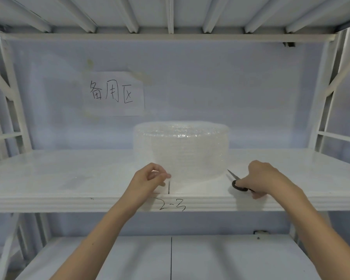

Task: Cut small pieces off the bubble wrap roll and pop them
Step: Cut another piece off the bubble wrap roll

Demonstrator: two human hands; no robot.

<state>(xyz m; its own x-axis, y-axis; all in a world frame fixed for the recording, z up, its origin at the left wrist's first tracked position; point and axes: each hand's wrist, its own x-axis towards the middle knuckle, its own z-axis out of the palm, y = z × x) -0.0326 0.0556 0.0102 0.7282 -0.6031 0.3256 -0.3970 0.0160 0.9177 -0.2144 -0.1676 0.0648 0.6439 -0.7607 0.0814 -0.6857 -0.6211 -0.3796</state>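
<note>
A big roll of clear bubble wrap point(182, 146) stands on end on the white shelf point(69, 178), a loose sheet hanging down its front toward the shelf edge. My left hand point(149, 178) pinches the left edge of that loose sheet between thumb and fingers. Right of the roll, my right hand point(265, 178) rests on the shelf with its fingers closed on the black handles of a pair of scissors point(237, 181). The blades point up and left toward the roll's base and lie low on the shelf.
A paper sign point(114, 93) with handwriting is stuck to the back wall above the roll. White metal rack uprights stand at both sides, a shelf underside hangs overhead, and a lower shelf point(230, 259) lies beneath. "2-3" is written on the shelf's front edge.
</note>
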